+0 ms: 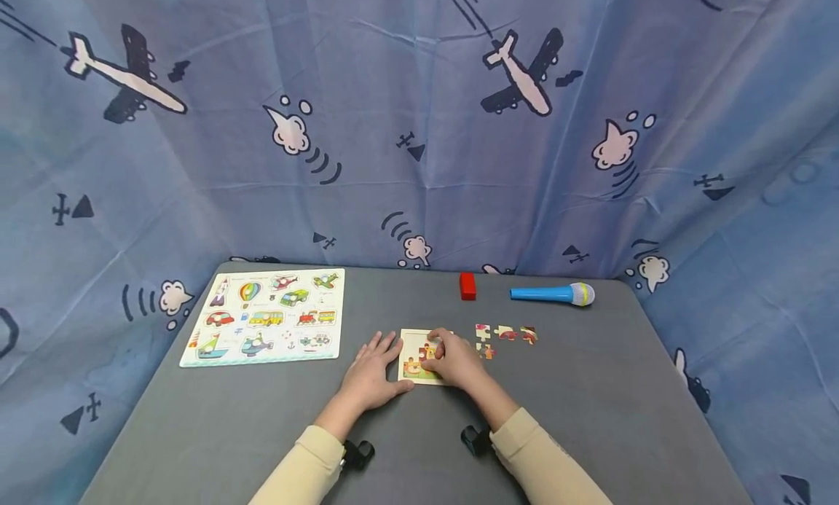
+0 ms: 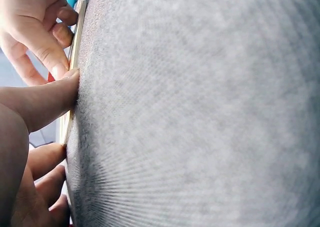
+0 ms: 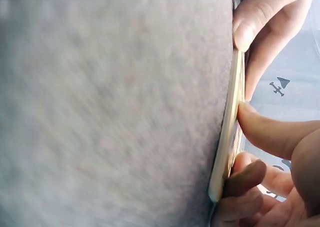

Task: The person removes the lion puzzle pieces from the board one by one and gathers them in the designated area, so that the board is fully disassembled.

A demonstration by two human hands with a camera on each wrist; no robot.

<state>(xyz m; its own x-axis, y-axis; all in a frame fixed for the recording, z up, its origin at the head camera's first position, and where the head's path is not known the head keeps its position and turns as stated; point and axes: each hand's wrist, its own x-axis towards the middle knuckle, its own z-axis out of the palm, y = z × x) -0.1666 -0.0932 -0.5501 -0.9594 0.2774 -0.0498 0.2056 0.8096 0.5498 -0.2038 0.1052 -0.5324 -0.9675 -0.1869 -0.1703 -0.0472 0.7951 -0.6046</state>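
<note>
A small wooden puzzle board (image 1: 410,340) with a pale border lies on the table, partly filled with orange and green animal picture pieces. My left hand (image 1: 368,377) rests beside its left edge with fingers spread, the thumb (image 2: 60,92) on the near edge. Over the board's right half, my right hand (image 1: 460,361) bends its thumb and index finger around a puzzle piece (image 1: 428,350). The right thumb (image 3: 265,129) comes down onto the board's face in the right wrist view. Part of the board is hidden under this hand.
Several loose puzzle pieces (image 1: 506,333) lie right of the board. A red block (image 1: 467,286) and a blue toy microphone (image 1: 547,294) are at the back. A large vehicle picture board (image 1: 262,319) occupies the left. Patterned blue cloth (image 1: 419,126) hangs behind the grey table.
</note>
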